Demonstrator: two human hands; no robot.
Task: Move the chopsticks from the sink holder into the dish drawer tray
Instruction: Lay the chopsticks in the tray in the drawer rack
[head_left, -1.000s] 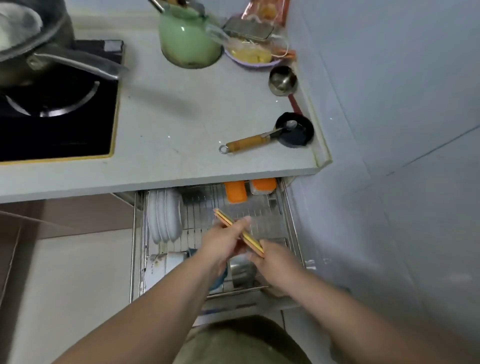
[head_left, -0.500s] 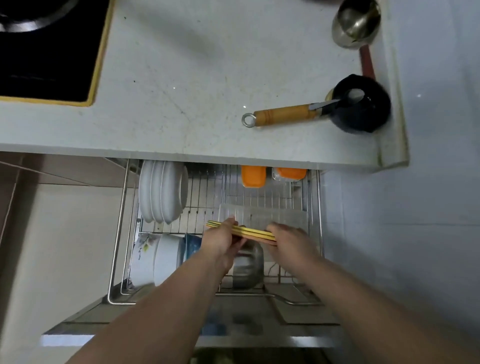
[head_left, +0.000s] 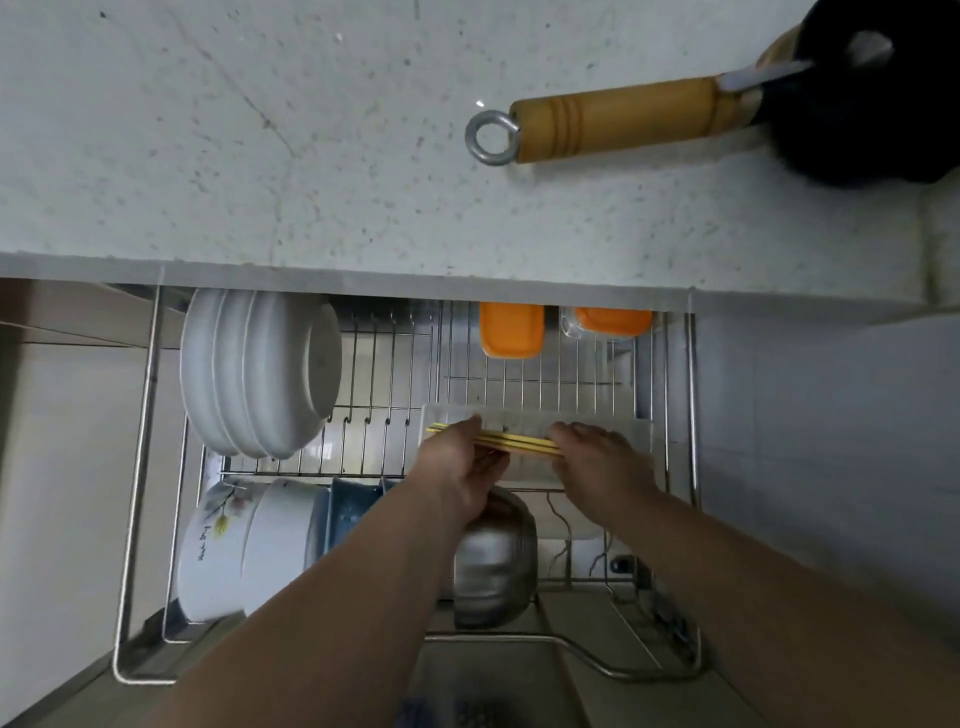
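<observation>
A bundle of yellow chopsticks (head_left: 519, 443) lies nearly level between both hands, just above a clear rectangular tray (head_left: 597, 423) at the right side of the pulled-out wire dish drawer (head_left: 150, 467). My left hand (head_left: 462, 467) grips the bundle's left part, with the tips sticking out past my fingers. My right hand (head_left: 597, 462) holds the right end. Whether the chopsticks touch the tray I cannot tell.
White plates (head_left: 254, 369) stand on edge at the drawer's back left. White bowls (head_left: 244, 551), a blue dish (head_left: 353, 514) and a steel bowl (head_left: 493, 561) fill the front. Orange-lidded containers (head_left: 511, 330) sit at the back. A wooden-handled black pan (head_left: 623, 122) lies on the counter (head_left: 260, 156) above.
The camera has come much closer to the drawer. Both hands have brought the chopsticks from a tilt to nearly level and lowered them onto the clear tray's area.
</observation>
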